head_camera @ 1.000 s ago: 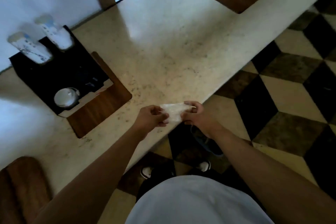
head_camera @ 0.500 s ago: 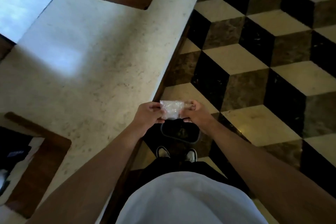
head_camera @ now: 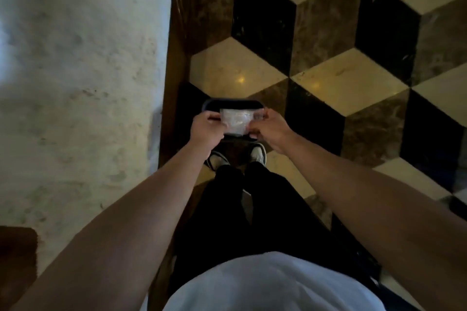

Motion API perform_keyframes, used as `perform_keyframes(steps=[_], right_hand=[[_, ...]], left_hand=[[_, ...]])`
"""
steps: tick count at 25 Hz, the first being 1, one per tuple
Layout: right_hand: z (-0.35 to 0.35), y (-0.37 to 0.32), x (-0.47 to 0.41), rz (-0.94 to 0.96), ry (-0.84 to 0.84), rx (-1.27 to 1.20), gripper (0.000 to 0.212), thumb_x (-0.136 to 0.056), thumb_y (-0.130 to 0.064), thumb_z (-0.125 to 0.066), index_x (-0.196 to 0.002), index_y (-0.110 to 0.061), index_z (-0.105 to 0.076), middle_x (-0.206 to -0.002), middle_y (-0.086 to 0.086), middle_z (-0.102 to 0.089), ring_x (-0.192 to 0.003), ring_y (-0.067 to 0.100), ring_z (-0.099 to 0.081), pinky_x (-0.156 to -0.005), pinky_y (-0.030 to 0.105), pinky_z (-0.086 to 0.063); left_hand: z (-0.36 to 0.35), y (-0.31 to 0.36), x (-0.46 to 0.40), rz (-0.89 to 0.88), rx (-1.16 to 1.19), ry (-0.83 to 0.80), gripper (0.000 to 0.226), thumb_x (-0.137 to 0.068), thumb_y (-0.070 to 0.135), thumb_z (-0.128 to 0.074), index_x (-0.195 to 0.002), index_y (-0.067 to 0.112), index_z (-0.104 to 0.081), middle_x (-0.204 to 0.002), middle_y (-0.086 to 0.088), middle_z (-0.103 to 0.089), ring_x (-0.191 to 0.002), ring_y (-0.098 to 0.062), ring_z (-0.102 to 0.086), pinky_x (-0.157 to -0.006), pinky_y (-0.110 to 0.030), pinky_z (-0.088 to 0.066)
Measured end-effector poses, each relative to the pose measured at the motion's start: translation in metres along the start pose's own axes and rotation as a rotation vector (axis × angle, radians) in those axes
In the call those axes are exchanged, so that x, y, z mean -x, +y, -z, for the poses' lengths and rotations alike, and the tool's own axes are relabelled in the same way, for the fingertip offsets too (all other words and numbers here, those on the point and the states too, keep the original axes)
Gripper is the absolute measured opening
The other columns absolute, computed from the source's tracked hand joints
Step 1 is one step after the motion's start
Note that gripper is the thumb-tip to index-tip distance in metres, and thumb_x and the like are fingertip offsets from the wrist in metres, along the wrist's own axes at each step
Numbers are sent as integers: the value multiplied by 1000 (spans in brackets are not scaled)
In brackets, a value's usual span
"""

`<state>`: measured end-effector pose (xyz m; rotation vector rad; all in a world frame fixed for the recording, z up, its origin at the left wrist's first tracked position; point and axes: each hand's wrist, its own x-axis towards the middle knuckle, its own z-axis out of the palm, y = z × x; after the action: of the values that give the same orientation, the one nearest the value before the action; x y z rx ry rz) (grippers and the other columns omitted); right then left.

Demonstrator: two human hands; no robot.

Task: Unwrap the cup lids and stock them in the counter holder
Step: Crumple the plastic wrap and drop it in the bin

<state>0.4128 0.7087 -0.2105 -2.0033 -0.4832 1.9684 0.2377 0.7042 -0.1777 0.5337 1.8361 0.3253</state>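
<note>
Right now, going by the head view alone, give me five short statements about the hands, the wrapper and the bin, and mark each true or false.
1. Both hands hold the clear plastic wrapper. True: the left hand and the right hand each pinch one end.
2. The wrapper is held above the dark bin on the floor. True.
3. The wrapper lies flat on the stone counter. False: it is held in the air, to the right of the counter's edge.
4. The right hand rests open on the counter. False: it pinches the wrapper, off the counter.
5. The floor is plain white. False: it is tiled in black, brown and cream.
</note>
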Motion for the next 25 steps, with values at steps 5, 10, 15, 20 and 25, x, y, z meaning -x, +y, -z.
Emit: perform_keyframes(steps=[5, 10, 15, 20, 25], right_hand=[[-6, 53, -100, -77, 12, 84, 35, -72, 0, -74, -99, -14, -57, -87, 11, -63, -53, 15, -64, -49, 26, -52], [-32, 110, -212, -87, 16, 151, 29, -74, -2, -71, -100, -11, -60, -94, 15, -67, -80, 31, -72, -74, 49, -63], [-45, 143, -308, -71, 25, 222, 23, -75, -13, -73, -94, -21, -63, -96, 5, -71, -83, 22, -73, -58, 29, -61], [-44, 167, -358, -92, 67, 222, 21, -73, -16, -77, -83, -23, -60, -92, 6, -72, -77, 23, -74, -62, 34, -63], [-52, 180, -367, -129, 9, 167, 35, -83, -25, -75, -114, -11, -65, -106, 9, -72, -93, 25, -72, -71, 35, -62]], left_hand=[[-46, -60, -83, 14, -158, 73, 17, -89, 4, -69, -101, 16, -69, -104, -6, -73, -100, -27, -70, -91, -44, -60], [-81, -123, -181, 90, -223, 205, 23, -88, 3, -69, -89, 26, -66, -101, -3, -74, -99, -23, -70, -91, -40, -60], [-107, -158, -271, 96, -271, 205, 20, -85, 7, -72, -100, 20, -72, -106, -5, -74, -98, -23, -69, -87, -33, -57], [-117, -170, -317, 105, -348, 91, 16, -84, 12, -73, -74, 22, -68, -79, 2, -68, -86, -22, -68, -68, -26, -50], [-110, -176, -328, 138, -374, 90, 40, -89, 24, -68, -124, 5, -67, -116, -14, -71, -107, -33, -67, -80, -34, -52]])
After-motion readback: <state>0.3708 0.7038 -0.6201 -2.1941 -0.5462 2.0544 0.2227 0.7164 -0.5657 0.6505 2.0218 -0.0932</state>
